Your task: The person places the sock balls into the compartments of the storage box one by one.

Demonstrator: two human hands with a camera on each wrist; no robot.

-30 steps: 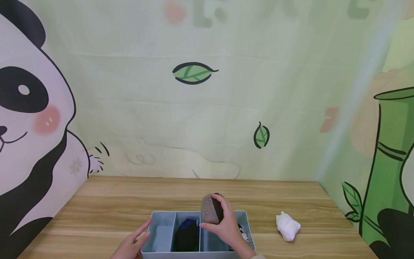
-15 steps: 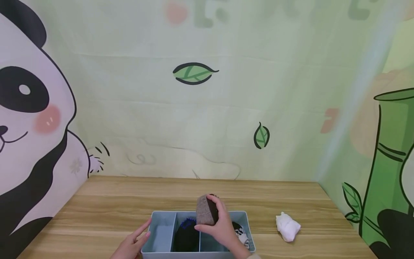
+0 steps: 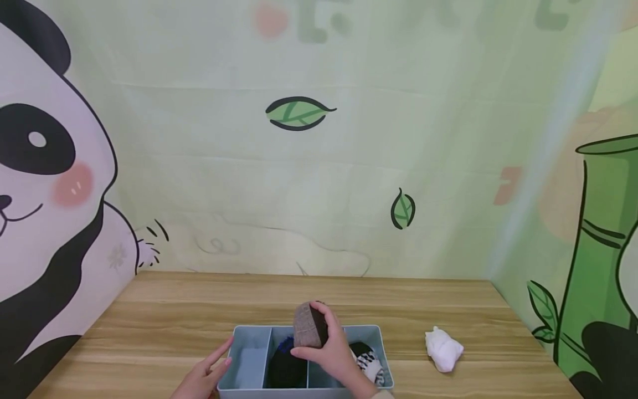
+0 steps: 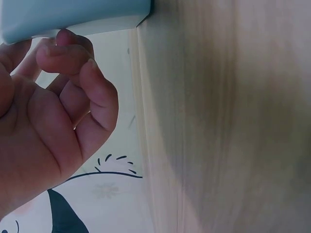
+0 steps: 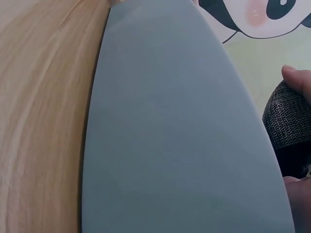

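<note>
My right hand (image 3: 326,354) pinches a rolled grey-and-black knitted sock (image 3: 305,326) between thumb and fingers. It holds the sock above the middle of a blue-grey divided box (image 3: 247,363). In the right wrist view the sock (image 5: 287,116) shows at the right edge, past the box wall (image 5: 175,121). A black rolled sock with blue trim (image 3: 286,366) lies in the second compartment from the left, partly behind the held sock. In the rightmost compartment is a black-and-white patterned sock (image 3: 369,363). My left hand (image 3: 201,374) touches the box's left side with its fingertips.
A white rolled bundle of cloth (image 3: 443,349) lies on the wooden table (image 3: 199,302) right of the box. Behind the table hangs a green backdrop (image 3: 209,138) printed with a panda and leaves.
My right hand has moved left with the grey-and-black sock, from over the third compartment toward the second. More of the patterned sock now shows. The left hand stays at the box.
</note>
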